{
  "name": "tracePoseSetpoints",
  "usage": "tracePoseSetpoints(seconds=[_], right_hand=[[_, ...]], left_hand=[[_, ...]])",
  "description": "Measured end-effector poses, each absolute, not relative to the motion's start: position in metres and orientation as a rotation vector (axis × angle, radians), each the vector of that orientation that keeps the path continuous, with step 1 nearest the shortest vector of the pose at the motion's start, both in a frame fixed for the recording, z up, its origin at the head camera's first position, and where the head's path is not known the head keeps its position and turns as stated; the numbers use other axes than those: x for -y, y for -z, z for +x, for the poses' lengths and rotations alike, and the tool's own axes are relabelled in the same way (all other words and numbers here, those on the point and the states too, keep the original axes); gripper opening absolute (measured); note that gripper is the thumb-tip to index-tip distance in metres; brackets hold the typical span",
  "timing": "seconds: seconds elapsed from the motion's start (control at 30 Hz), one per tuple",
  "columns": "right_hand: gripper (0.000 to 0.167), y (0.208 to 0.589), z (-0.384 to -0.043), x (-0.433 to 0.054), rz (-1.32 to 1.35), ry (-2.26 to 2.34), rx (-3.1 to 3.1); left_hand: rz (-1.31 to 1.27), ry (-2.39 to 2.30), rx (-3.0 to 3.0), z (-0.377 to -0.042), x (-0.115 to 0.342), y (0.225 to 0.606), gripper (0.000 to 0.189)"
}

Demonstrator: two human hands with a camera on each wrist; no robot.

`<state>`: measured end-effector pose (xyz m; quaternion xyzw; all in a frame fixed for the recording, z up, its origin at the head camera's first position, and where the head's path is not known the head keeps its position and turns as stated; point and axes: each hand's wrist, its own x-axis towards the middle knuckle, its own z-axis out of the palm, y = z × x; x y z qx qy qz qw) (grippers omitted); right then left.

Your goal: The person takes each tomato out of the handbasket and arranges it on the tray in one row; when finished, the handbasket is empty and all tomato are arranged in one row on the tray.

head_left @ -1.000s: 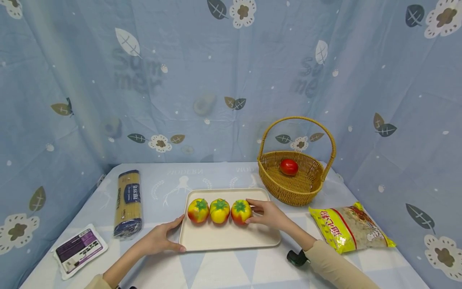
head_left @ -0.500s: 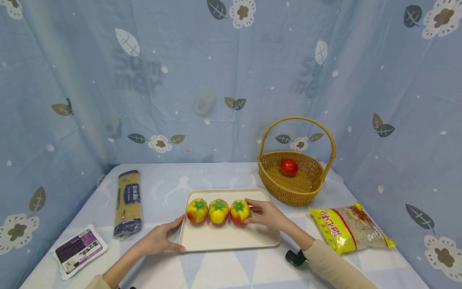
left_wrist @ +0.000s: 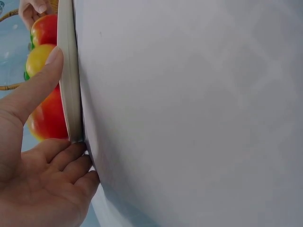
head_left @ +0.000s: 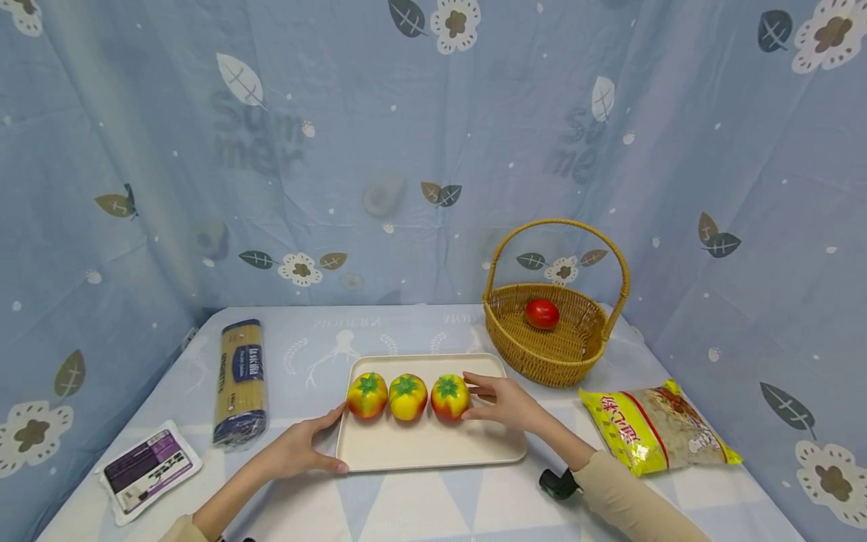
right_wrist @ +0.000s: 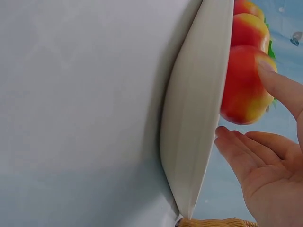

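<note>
A cream rectangular tray [head_left: 433, 448] lies on the table with a row of three yellow-and-red, tomato-like fruits with green leafy tops: a left one [head_left: 366, 397], a middle one [head_left: 408, 398] and a right one [head_left: 450, 397]. My left hand [head_left: 298, 449] holds the tray's front left corner, thumb at the front rim and fingers at the left side [left_wrist: 71, 161]. Over the tray's right part, my right hand [head_left: 504, 405] has its thumb and forefinger spread beside the right fruit [right_wrist: 246, 85]. Whether the thumb touches this fruit, I cannot tell.
Behind the tray's right end stands a wicker basket [head_left: 542, 361] with a tall handle and a red tomato [head_left: 543, 313] inside. A yellow pasta bag [head_left: 660, 429] lies at right. At left lie a spaghetti pack [head_left: 241, 382] and a white-and-purple packet [head_left: 150, 472].
The left and middle fruits have slid slightly left. The right fruit shifted a little left too, and a small gap now shows beside it. My left hand and the tray stayed put.
</note>
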<state>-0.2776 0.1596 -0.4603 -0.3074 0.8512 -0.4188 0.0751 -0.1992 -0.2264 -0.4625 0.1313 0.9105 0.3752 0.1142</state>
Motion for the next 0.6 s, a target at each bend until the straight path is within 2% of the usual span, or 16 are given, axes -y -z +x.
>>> tracePoseSetpoints(seconds=[0.6], right_hand=[[0.072,0.4585,-0.2780,-0.1667,-0.909,1.273,-2.550]], left_hand=[[0.396,-1.084,-2.678,-0.1994,0.2257,0.4627,0.106]])
